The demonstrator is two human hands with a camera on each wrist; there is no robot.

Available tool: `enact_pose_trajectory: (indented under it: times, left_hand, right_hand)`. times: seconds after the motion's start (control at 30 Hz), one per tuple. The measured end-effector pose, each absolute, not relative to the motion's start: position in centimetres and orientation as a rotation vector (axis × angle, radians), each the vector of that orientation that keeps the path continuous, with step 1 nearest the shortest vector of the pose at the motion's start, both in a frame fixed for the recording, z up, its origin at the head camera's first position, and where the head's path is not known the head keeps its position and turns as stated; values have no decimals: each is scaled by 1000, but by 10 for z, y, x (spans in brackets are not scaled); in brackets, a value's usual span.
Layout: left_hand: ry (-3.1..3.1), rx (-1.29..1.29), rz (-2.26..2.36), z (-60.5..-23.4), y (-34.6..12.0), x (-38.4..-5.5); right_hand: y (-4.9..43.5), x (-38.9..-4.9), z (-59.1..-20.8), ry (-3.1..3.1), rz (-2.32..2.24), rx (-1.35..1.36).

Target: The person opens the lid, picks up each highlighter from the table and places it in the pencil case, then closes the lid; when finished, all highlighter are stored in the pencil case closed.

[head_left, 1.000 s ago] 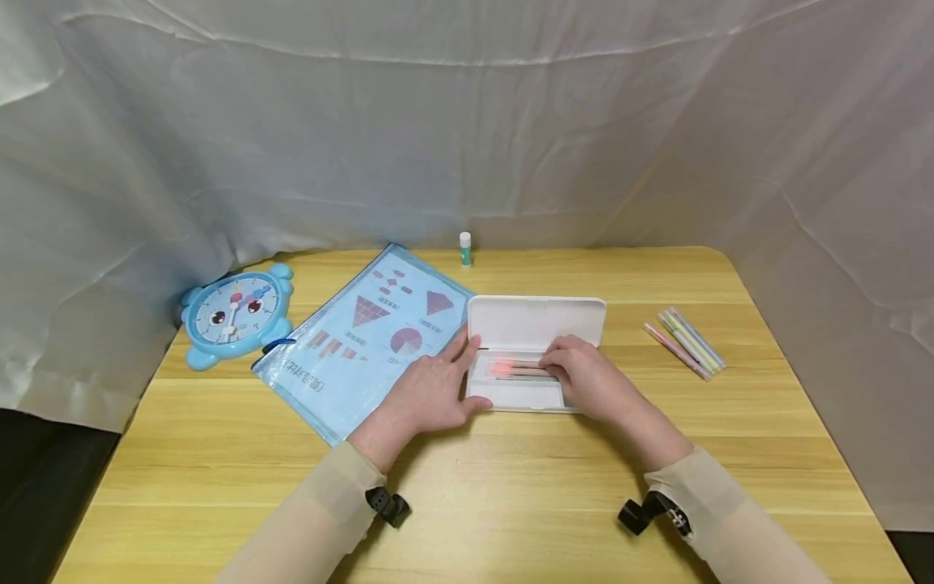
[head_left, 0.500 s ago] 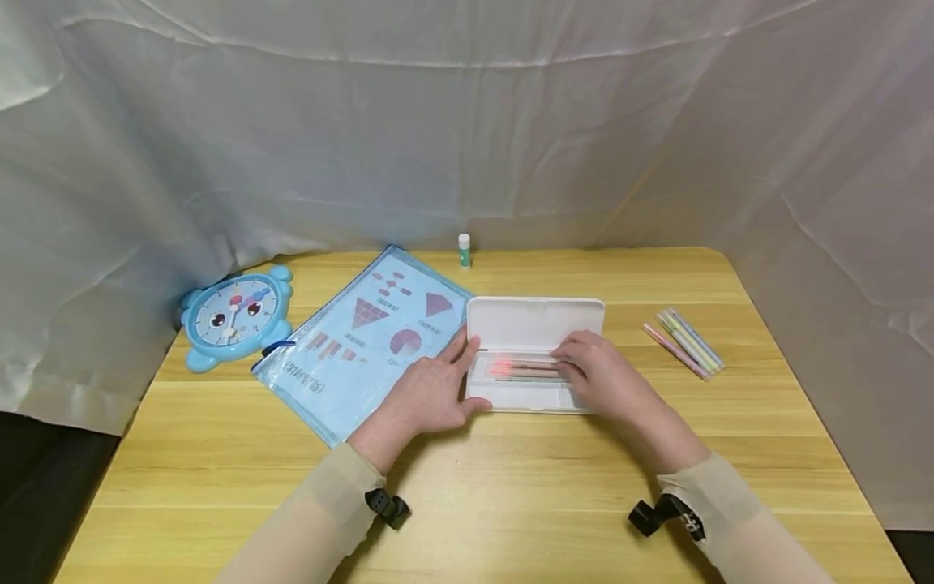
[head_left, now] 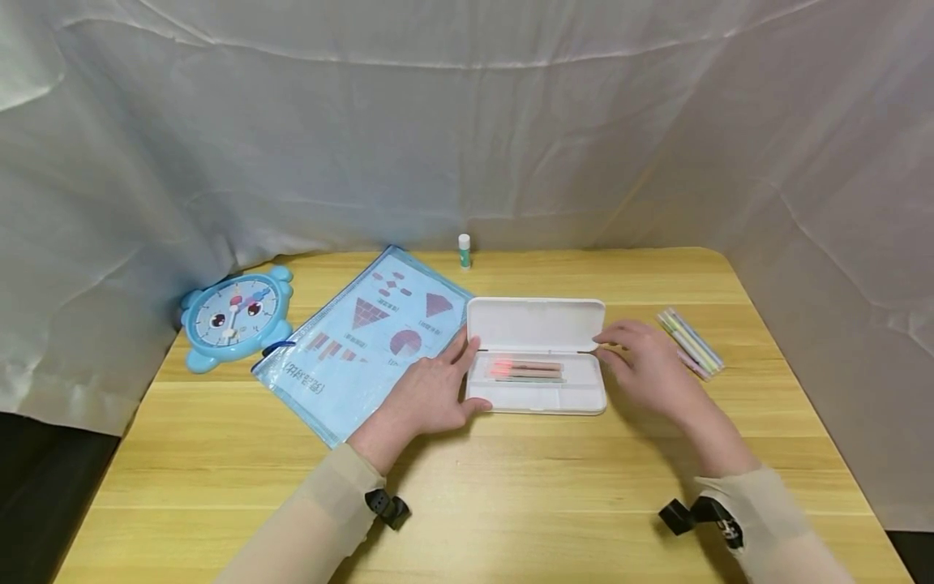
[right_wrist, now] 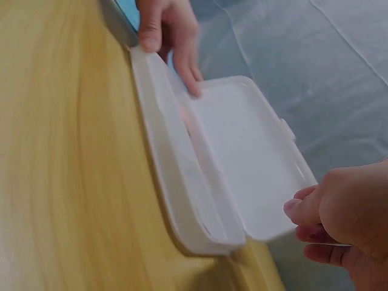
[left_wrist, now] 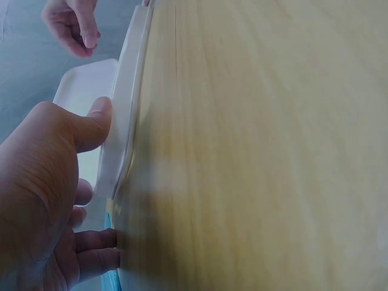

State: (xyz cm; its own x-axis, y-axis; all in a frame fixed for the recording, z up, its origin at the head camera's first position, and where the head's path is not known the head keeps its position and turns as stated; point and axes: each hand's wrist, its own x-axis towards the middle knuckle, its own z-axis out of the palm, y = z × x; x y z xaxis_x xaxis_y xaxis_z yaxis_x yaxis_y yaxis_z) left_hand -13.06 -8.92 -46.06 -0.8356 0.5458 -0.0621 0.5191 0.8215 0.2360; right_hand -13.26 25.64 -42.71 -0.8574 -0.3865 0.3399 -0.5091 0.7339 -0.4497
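A white pencil case (head_left: pixel 582 397) lies on the table with its lid (head_left: pixel 536 323) raised. Inside, several slim pencil-like sticks (head_left: pixel 529 371) lie side by side, their left ends glowing reddish. My left hand (head_left: pixel 430 393) holds the case's left end, thumb at the front edge and fingers toward the hinge side. Just off the right end of the case is my right hand (head_left: pixel 645 365), its fingers loosely bent near the lid's lower right corner. In the right wrist view that hand (right_wrist: pixel 345 212) has nothing between thumb and fingers.
Several pastel markers (head_left: pixel 689 345) lie at the right, partly behind my right hand. A glue stick (head_left: pixel 464 252) stands at the back. Left of the case lie a blue zip folder (head_left: pixel 365 341) and a blue toy clock (head_left: pixel 237 316). Grey cloth (head_left: pixel 467 122) surrounds the table.
My right hand has drawn out of the case and moved right past its end, leaving the sticks lying inside. The left hand has stayed in place.
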Motion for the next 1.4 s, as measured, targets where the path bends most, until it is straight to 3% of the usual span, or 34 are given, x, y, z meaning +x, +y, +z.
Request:
enact_pose_trajectory:
  times: [0.67, 1.4]
  left_hand:
    - [2881, 858, 348, -460, -90, -130]
    - [2886, 857, 345, -462, -90, -130]
  right_hand:
    - [334, -116, -419, -2709, 733, 436]
    - [381, -93, -458, -2885, 713, 147]
